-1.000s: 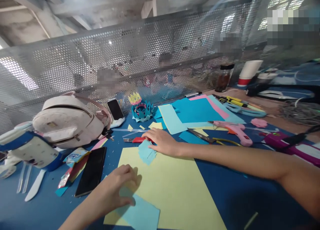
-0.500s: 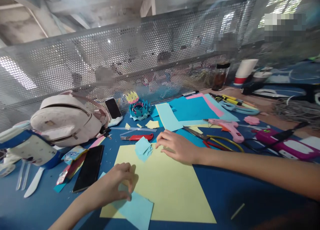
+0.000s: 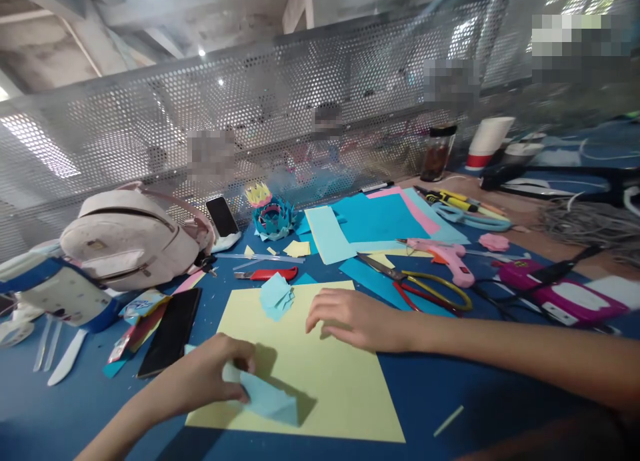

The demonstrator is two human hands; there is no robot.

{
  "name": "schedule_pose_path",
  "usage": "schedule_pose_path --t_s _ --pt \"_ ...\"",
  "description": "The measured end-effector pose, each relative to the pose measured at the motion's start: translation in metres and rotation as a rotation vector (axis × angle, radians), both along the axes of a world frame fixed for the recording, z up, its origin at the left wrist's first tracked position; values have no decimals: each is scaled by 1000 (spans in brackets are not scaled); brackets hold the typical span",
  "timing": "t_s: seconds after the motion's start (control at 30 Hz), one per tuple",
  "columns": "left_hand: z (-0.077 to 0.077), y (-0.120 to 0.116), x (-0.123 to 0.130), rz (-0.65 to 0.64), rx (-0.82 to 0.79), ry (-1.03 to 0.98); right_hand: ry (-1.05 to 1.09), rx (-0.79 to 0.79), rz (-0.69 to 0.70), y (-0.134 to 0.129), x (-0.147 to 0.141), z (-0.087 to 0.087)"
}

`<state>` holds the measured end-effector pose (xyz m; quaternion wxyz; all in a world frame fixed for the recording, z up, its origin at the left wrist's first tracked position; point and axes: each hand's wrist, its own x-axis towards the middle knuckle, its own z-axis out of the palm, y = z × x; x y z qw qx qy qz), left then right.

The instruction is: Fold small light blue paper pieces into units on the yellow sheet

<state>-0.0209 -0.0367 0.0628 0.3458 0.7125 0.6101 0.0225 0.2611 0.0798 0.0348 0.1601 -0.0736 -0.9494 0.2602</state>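
My left hand (image 3: 220,374) is closed on a light blue sheet of paper (image 3: 270,397), thumb and fingers pinching it. The sheet is tilted up and casts a shadow on the large yellow paper (image 3: 340,394) beneath. Over the yellow paper's right side lies my right hand (image 3: 345,317), its fingers loosely bent with nothing seen in them. A small crumpled light blue paper piece (image 3: 277,295) sits near the yellow paper's top edge, left of my right fingertips.
Behind the yellow paper are a red cutter (image 3: 267,274), scissors (image 3: 400,281), a pink glue gun (image 3: 453,257), blue paper (image 3: 380,217) and a paper flower (image 3: 273,217). On the left are a black phone (image 3: 170,334), a white plastic knife (image 3: 67,357) and a backpack (image 3: 130,237).
My left hand has closed on the light blue sheet and lifted it off the yellow paper. My right hand has come slightly down toward me over the yellow paper.
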Motion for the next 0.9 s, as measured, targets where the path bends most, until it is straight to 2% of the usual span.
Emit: schedule_pose_path --t_s 0.17,0.3,0.43,0.5,0.7,0.8,0.9 --pt "5 17 24 -9 -44 -348 64 -154 90 -7 -7 13" --pt "-1 37 42 -49 -86 -613 82 -257 45 -8 -9 23" --pt "-10 49 47 -14 -101 -714 -2 -522 -30 -5 -3 25" --pt "-15 52 46 4 -97 -727 -48 -599 -77 -3 3 24" --pt "-22 50 43 117 -38 -740 -18 -547 -237 -9 9 21" --pt "-20 49 50 190 0 -788 -20 -439 -319 -15 -1 21" --pt "-17 45 58 199 -9 -882 -25 -337 -427 -13 -12 20"
